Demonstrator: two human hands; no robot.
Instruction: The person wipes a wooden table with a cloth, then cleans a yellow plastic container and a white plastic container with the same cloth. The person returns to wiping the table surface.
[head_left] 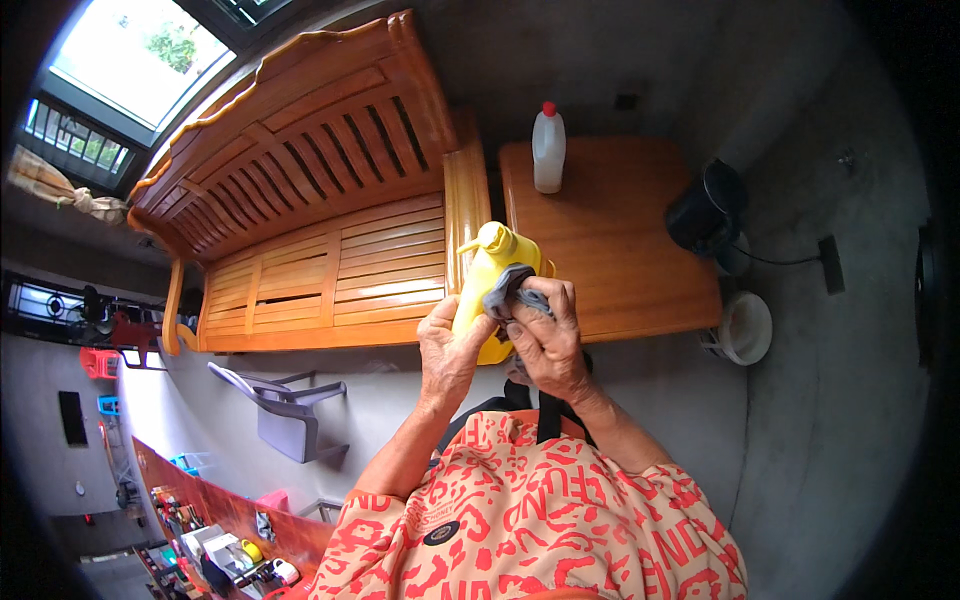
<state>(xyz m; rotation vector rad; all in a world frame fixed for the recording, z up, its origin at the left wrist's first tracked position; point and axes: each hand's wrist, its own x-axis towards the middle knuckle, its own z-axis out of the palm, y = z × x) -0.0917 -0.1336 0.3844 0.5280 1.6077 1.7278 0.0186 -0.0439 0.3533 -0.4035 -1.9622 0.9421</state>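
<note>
A yellow plastic jug (478,283) with a round cap and a thin side spout is held up in front of my chest. My left hand (448,345) grips it from its left side, with the thumb lying along the body. In my right hand (550,345) is a bunched grey cloth (510,287), pressed against the jug's right side. The cloth and fingers hide part of the jug. Beyond it, a whitish translucent bottle (548,152) with a red cap stands upright on the wooden table (620,215).
A slatted wooden bench (390,240) stands to the left of the table. At the table's right end is a black electric kettle (708,208) with a cord, and below it a white bucket (746,328). A grey plastic chair (285,415) and a cluttered reddish table (235,500) are at lower left.
</note>
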